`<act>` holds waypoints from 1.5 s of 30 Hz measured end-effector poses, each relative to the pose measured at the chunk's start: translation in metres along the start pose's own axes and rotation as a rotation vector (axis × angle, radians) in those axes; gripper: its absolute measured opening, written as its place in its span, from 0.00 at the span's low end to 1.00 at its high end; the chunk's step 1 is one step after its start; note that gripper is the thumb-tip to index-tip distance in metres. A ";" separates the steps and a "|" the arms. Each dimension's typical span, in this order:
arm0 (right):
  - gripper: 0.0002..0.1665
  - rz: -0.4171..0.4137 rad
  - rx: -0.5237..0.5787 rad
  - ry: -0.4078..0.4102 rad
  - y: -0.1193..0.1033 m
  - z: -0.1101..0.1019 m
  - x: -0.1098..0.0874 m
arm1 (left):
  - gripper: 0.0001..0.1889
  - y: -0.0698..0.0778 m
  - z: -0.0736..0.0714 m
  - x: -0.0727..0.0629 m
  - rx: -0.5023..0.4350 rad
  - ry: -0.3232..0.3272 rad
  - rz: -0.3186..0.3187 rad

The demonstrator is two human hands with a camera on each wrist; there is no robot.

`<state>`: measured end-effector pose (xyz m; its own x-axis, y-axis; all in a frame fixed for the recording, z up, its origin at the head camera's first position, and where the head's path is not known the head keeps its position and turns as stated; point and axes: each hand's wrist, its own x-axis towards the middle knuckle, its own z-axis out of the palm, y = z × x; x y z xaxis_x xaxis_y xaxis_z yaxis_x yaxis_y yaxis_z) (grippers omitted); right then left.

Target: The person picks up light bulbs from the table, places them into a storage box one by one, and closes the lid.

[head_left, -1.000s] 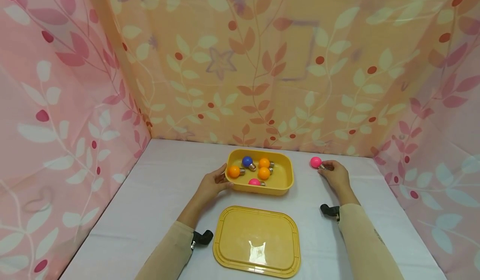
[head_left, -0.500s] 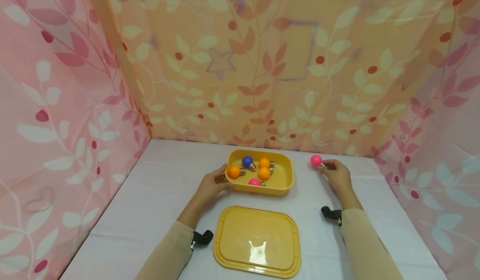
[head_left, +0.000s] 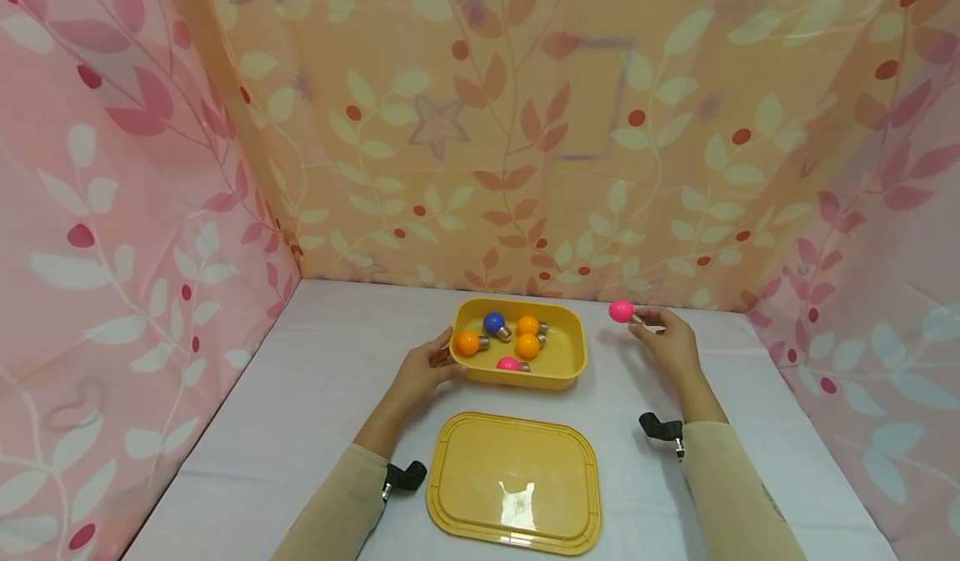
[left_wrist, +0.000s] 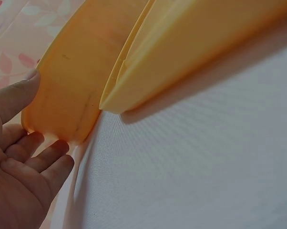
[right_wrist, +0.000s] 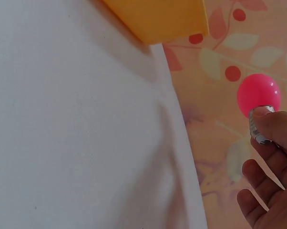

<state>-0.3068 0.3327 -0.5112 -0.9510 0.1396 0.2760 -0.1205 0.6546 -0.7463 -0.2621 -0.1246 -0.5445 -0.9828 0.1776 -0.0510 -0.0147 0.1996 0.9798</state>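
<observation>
Glossy pink round bulb with a silvery screw base (head_left: 621, 312) was in the person's grip at the right; nearest, between two beige sleeves (head_left: 330, 503), lay a flat yellow plastic lid (head_left: 513, 461) with rounded corners, apparently put there out of the way. Just beyond it, apart, stood a shallow, uncovered yellow plastic box (head_left: 555, 383), its left end held between the thumb and bent fingers of the left hand (head_left: 423, 373), presumably to keep it from sliding. Inside, a second pink bulb (head_left: 507, 364) lay by the front wall, an orange bulb (head_left: 467, 343) near the left end, two more orange bulbs (head_left: 528, 346) close together right of the middle, and a blue bulb (head_left: 494, 323) towards the back. Right of the box and apart from it, the right hand (head_left: 671, 351) pinched the first bulb by its base between thumb and finger, likely because the narrow metal gave a surer hold than the slick globe. That bulb seemed lifted off the white tablecloth (head_left: 322, 378), its head turned leftward. Behind hung an orange floral curtain (head_left: 517, 236).
</observation>
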 end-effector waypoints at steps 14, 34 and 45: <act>0.26 -0.065 0.112 -0.093 -0.061 0.011 0.001 | 0.45 -0.002 -0.003 0.003 0.023 0.001 -0.004; 0.17 -0.249 0.029 -0.351 -0.125 0.049 0.007 | 0.47 -0.004 -0.002 0.005 0.017 -0.004 0.024; 0.14 -0.320 -0.048 -0.566 -0.145 0.079 0.014 | 0.45 -0.003 -0.003 0.004 0.023 0.002 0.031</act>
<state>-0.3255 0.1812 -0.4465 -0.8746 -0.4724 0.1091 -0.4227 0.6328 -0.6487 -0.2670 -0.1272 -0.5472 -0.9831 0.1818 -0.0206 0.0194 0.2158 0.9762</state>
